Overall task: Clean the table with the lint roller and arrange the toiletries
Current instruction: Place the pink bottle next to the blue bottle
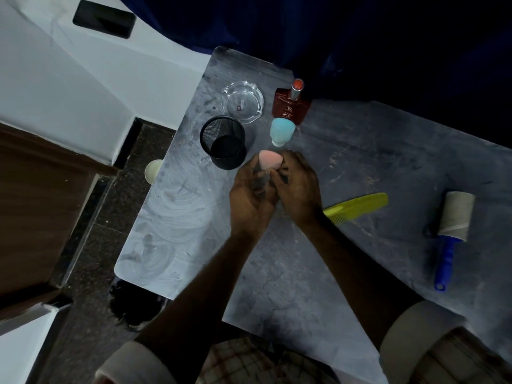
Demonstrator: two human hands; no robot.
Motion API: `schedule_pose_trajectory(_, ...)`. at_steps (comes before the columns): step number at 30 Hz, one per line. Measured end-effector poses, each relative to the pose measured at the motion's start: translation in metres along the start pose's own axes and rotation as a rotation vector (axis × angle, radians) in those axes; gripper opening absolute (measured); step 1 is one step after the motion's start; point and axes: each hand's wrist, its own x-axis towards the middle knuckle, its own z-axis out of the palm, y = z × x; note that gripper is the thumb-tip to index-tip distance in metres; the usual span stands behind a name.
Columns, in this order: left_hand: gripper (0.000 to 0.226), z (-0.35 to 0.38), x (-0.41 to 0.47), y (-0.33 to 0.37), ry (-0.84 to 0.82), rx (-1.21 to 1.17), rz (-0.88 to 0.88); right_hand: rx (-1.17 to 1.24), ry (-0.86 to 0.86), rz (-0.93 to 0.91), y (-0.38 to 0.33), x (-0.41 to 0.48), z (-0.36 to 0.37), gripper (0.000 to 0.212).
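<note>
1. Pinching pink sponge [270, 159] between left hand [250, 202] and right hand [300, 189], over desk [360, 151].
2. Lying well right of right hand: lint roller [454, 217].
3. Might slip if loosened, toppling blue toiletry [280, 131] just beyond.

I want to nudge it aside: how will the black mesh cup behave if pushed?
The black mesh cup looks empty and open-weave, so probably light and easy to slide. Pushed near its rim, it may tip.
</note>
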Motion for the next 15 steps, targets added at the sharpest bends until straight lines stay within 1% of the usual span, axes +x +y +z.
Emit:
schedule_pose_trajectory(9,0.061,-0.002,0.000,0.000,-0.029,0.023,0.006,0.018,-0.001,0.006,-0.001,-0.002,-0.001,0.035)
schedule_pose_trajectory(13,0.061,-0.006,-0.005,0.000,-0.029,0.008,0.008,0.010,-0.009,0.053,0.002,-0.004,-0.008,0.046)
schedule_pose_trajectory(15,0.060,-0.011,-0.014,-0.002,0.013,-0.029,-0.039,-0.027,0.027,0.057,0.007,-0.009,-0.016,0.049)
